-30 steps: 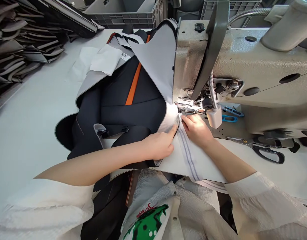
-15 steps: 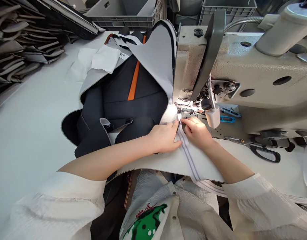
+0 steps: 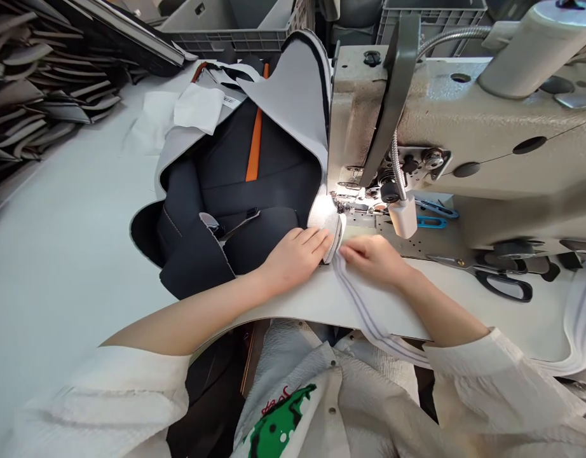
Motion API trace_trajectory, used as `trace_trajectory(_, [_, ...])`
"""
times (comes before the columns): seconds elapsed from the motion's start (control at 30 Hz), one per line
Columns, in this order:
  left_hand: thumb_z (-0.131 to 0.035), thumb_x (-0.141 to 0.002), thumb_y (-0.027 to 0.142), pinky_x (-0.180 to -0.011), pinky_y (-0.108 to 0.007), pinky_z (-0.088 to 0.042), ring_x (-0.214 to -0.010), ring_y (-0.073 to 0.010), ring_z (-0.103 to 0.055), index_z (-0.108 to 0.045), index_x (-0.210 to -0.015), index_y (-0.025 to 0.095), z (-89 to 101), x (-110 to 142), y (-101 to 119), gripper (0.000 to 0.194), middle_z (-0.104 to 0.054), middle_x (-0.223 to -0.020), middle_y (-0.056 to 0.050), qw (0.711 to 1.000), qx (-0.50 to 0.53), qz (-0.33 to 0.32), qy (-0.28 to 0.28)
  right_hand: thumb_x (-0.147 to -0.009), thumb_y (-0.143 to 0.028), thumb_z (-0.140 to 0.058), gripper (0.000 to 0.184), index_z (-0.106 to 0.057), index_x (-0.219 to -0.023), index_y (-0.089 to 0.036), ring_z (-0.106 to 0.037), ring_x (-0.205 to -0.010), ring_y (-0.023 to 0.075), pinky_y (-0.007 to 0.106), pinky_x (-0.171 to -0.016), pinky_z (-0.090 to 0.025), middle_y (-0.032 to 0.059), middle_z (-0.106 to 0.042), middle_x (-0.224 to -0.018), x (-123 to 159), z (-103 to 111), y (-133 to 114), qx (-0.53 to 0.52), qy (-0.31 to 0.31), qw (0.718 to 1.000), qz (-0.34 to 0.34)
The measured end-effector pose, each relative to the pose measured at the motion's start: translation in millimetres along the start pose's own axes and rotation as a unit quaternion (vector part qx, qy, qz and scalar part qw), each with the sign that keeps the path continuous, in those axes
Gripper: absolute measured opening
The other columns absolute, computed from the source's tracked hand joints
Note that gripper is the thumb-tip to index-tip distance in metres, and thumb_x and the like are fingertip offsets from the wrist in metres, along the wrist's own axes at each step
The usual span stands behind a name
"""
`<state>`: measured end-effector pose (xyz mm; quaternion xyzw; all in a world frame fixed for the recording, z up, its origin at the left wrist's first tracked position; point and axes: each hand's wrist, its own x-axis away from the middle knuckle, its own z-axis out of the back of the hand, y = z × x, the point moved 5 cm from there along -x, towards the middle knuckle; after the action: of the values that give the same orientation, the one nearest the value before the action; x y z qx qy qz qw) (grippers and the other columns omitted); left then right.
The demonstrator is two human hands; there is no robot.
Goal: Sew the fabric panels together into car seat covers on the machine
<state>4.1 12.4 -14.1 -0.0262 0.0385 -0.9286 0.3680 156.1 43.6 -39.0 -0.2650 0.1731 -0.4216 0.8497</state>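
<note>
A black garment (image 3: 217,210) with a grey lining and an orange stripe (image 3: 253,146) lies on the white table, one grey panel standing up against the sewing machine (image 3: 445,133). My left hand (image 3: 293,254) rests with fingers together, pressing the garment's folded grey edge just in front of the lit presser foot (image 3: 350,205). To the right of that edge, my right hand (image 3: 374,259) pinches a white striped tape (image 3: 369,312). The tape runs from the presser foot back over the table edge toward my lap.
Black-handled scissors (image 3: 505,285) and blue snips (image 3: 433,213) lie on the machine bed at the right. A stack of dark cut pieces (image 3: 40,95) fills the far left. Grey crates (image 3: 245,28) stand behind the table. White paper pieces (image 3: 195,108) lie on the garment's far end.
The garment has slid left and nearer, and its grey flap now folds under the left hand. Both hands drew back slightly from the presser foot; the tape now curves off the table edge.
</note>
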Motion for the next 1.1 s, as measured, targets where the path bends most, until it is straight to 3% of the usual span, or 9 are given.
trace_trajectory(0.07, [-0.029, -0.092, 0.008, -0.095, -0.038, -0.042, -0.121, -0.0258, -0.050, -0.049, -0.132, 0.004, -5.5, -1, 2, 0.045, -0.054, -0.134, -0.016, 1.000, 0.012, 0.002, 0.014, -0.093, -0.029, -0.041, 0.029, -0.067, -0.083, -0.019, -0.057, -0.080, 0.0191, 0.030, -0.071, -0.042, 0.0061, -0.066, -0.080, -1, 8, 10, 0.053, 0.130, 0.990, -0.029])
trace_trajectory(0.13, [-0.030, -0.092, 0.007, -0.096, -0.038, -0.042, -0.121, -0.0252, -0.051, -0.052, -0.129, 0.003, -10.4, -3, 4, 0.043, -0.056, -0.132, -0.017, 0.999, 0.023, 0.003, 0.032, -0.091, -0.025, -0.043, 0.026, -0.068, -0.097, -0.018, -0.057, -0.087, 0.0219, 0.032, -0.077, -0.044, 0.0090, -0.066, -0.089, -2, 8, 13, 0.113, 0.193, 0.974, -0.031])
trace_trajectory(0.3, [-0.035, -0.093, 0.009, -0.096, -0.038, -0.044, -0.121, -0.0243, -0.053, -0.056, -0.124, 0.006, -17.8, -9, 2, 0.038, -0.059, -0.129, -0.015, 0.994, 0.026, 0.005, 0.109, -0.095, -0.021, -0.039, 0.031, -0.065, -0.108, -0.011, -0.052, -0.083, 0.0241, 0.035, -0.078, -0.044, 0.0123, -0.064, -0.091, -7, -6, 2, 0.249, 0.141, 0.958, 0.033])
trace_trajectory(0.5, [-0.037, -0.095, 0.012, -0.088, -0.035, -0.045, -0.110, -0.0222, -0.057, -0.059, -0.116, 0.007, -23.8, -22, -13, 0.031, -0.064, -0.119, -0.013, 0.982, 0.025, 0.005, 0.187, -0.095, -0.010, -0.033, 0.036, -0.056, -0.122, -0.009, -0.053, -0.090, 0.0241, 0.036, -0.081, -0.044, 0.0143, -0.065, -0.106, -7, -9, -2, 0.263, 0.116, 0.954, 0.084])
trace_trajectory(0.77, [-0.040, -0.092, 0.013, -0.078, -0.034, -0.041, -0.091, -0.0207, -0.058, -0.063, -0.104, 0.014, -28.5, -46, -36, 0.026, -0.067, -0.097, -0.008, 0.987, 0.033, 0.029, 0.157, -0.097, -0.018, -0.036, 0.033, -0.058, -0.122, -0.014, -0.054, -0.090, 0.0229, 0.036, -0.081, -0.044, 0.0103, -0.066, -0.111, -8, -7, 6, 0.291, 0.150, 0.943, 0.050])
trace_trajectory(1.1, [-0.040, -0.093, 0.013, -0.078, -0.033, -0.038, -0.093, -0.0206, -0.057, -0.063, -0.103, 0.014, -28.1, -47, -36, 0.024, -0.066, -0.099, -0.007, 0.985, 0.033, 0.044, 0.164, -0.096, -0.019, -0.041, 0.033, -0.059, -0.123, -0.017, -0.056, -0.093, 0.0228, 0.035, -0.083, -0.044, 0.0072, -0.067, -0.113, -3, -3, 3, 0.285, 0.142, 0.947, 0.037])
